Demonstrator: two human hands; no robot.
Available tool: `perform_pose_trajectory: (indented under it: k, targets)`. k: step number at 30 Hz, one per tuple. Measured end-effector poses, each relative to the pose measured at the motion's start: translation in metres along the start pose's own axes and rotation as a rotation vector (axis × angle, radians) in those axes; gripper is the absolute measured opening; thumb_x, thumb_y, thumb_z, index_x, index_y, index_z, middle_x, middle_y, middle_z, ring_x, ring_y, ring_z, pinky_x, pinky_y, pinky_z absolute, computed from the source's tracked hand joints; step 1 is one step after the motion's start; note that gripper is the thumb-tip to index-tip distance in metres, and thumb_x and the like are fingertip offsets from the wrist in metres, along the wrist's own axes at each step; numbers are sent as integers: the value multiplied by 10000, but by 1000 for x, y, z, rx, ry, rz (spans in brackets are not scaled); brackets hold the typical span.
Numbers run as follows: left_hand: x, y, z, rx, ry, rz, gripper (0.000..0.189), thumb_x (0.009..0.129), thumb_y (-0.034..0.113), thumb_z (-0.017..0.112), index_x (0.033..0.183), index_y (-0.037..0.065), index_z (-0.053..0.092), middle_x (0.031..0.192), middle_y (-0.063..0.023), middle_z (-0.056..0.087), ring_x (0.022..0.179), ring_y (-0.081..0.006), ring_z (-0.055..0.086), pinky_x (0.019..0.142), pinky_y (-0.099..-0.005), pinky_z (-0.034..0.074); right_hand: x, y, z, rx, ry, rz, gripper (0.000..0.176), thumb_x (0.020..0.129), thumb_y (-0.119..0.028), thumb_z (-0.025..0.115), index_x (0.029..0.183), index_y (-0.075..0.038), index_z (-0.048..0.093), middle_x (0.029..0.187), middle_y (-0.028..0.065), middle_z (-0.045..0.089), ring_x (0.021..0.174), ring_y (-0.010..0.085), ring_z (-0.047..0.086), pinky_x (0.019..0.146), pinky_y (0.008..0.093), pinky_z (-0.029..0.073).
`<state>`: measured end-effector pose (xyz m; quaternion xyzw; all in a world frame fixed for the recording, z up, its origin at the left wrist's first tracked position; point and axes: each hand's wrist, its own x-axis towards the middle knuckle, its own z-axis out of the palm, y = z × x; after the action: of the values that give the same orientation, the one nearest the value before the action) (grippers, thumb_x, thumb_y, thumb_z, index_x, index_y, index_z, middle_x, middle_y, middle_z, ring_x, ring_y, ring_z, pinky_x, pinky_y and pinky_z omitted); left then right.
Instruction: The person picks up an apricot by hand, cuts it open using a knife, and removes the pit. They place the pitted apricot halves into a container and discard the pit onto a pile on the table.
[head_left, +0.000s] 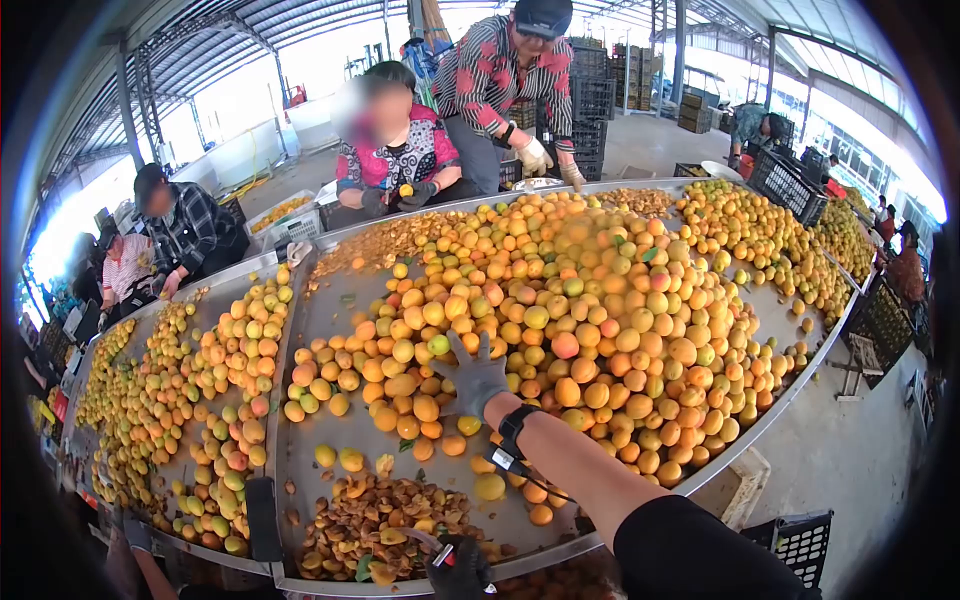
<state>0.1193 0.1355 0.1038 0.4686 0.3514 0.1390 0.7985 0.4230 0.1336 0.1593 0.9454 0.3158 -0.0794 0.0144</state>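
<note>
A: Where are the apricots [640, 340]?

B: Loose on the metal worktop [310, 432], with the big pile beyond and to the right of the heap [400, 510] of split fruit.

A: And the hands?

B: The right hand [472, 380] is palm down over the apricots beyond the heap, its grip spread, pinching nothing that I can see. The left hand [460, 572], at the heap's near right edge, has its grip curled round a small tool [443, 555] with a red and white handle.

A: How would an apricot handle?

B: Light, I'd judge, and soft under a thin skin. The deep orange ones probably bruise easily; the greener ones should be firmer. They'd roll, so I'd take one round its widest part, gently. The heap's pieces look limp and perhaps slippery: better scooped. The tool seems stiff; hold it by the handle.

A: Counts?

B: One tool, one heap, two hands. Two yellow-green apricots sit side by side just beyond the heap; the rest overlap too much to count. Far beyond the heap, one seated person [405, 150] and one standing person [500, 75].
</note>
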Motion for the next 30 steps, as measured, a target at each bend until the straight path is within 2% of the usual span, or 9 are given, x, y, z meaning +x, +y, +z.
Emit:
perform_pose_trajectory:
  k: [7,8,9,11,13,17,21,23,30]
  targets:
    - [0,3,-4,201,-64,84,201,942,100,486,1046,61,654,712,15,560,557,-119,515,478,-272,430,31,-23,3,23,83,60,763,782,-568,633,1443,-355,317,1571,24,51,1394,479,72,1008,691,288]
    - [2,8,0,102,-122,37,78,930,135,537,901,75,577,629,12,499,475,-108,455,420,-267,387,32,-24,1,20,77,42,719,786,-564,626,1420,-354,361,1569,7,67,1396,476,70,1022,699,249]
    - [3,10,0,2,-176,-10,201,918,170,587,756,89,499,546,10,439,393,-97,396,363,-261,345,33,-25,0,18,69,21,677,789,-559,619,1398,-352,406,1568,-10,83,1397,473,69,1037,707,209]
    - [7,6,-6,-55,-183,-2,154,906,136,595,779,75,533,555,3,473,423,-94,441,366,-263,345,32,-19,-6,48,-81,-59,600,793,-555,608,1342,-347,487,1545,-32,204,1410,425,89,1042,723,137]
    - [7,6,-8,-93,-224,-28,153,900,152,608,783,87,534,573,3,479,438,-94,450,378,-252,357,31,-1,1,296,-176,-101,535,806,-526,609,1290,-306,553,1499,-32,328,1401,376,174,1054,695,139]
    - [6,19,-14,-144,-176,-8,156,900,163,610,786,103,522,593,4,483,447,-93,453,383,-246,359,-23,23,15,165,123,-211,432,842,-494,586,1193,-247,639,1429,14,434,1360,350,287,1117,564,142]
    - [3,35,-34,-375,-126,41,139,903,186,614,844,113,512,599,-15,460,427,-112,428,365,-242,342,-86,16,34,198,134,-344,426,875,-482,554,1208,-227,625,1417,51,428,1392,341,220,1133,563,96]
    - [-2,52,-43,-430,-109,75,140,902,193,620,857,118,510,603,-23,453,417,-117,412,350,-237,330,-106,11,58,142,120,-594,385,904,-419,525,1211,-204,613,1431,73,387,1387,337,220,1131,553,114]
    - [0,66,-71,-541,-87,163,190,895,249,643,836,117,519,600,-17,441,409,-115,387,333,-240,316,-82,-22,60,-191,9,-439,315,931,-337,461,1172,-196,606,1396,64,391,1394,308,200,1141,526,105]
